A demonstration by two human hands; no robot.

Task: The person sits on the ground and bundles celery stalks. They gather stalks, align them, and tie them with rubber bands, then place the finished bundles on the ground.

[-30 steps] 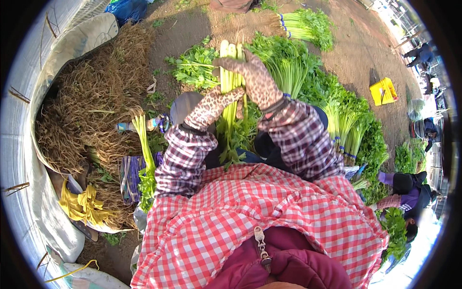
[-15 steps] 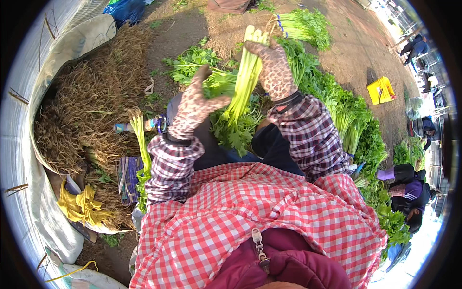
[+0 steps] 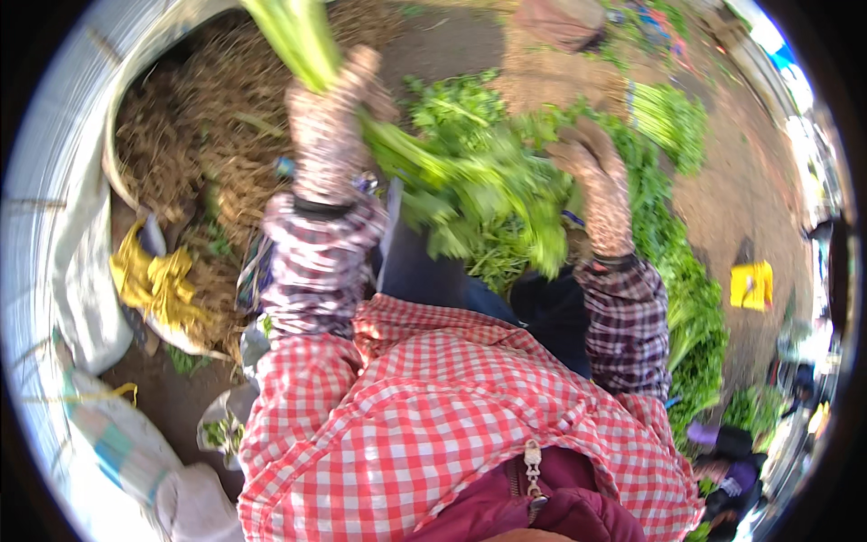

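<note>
My left hand (image 3: pixel 334 126), in a patterned glove, is raised at the upper left and closed round a bunch of celery (image 3: pixel 293 41). The pale stalks point up and away, while the bunch's leafy tops (image 3: pixel 488 190) trail to the right below the hand, smeared by motion. My right hand (image 3: pixel 591 172), in a matching glove, is held to the right of those leaves. Its fingers are loosely bent and look apart, with nothing visible between them. More loose celery (image 3: pixel 461 104) lies on the ground beyond.
Dry, fibrous roots (image 3: pixel 199 117) fill a pale sheet on the left, with a yellow cloth (image 3: pixel 158 275) nearby. A row of celery (image 3: pixel 677 298) runs along my right, ending near a tied bunch (image 3: pixel 668 122). A yellow container (image 3: pixel 751 285) stands farther right. Another person (image 3: pixel 736 479) is at lower right.
The celery has passed from my right hand to my left, which has moved up and left. My right hand has moved right and lower. The whole view has also shifted.
</note>
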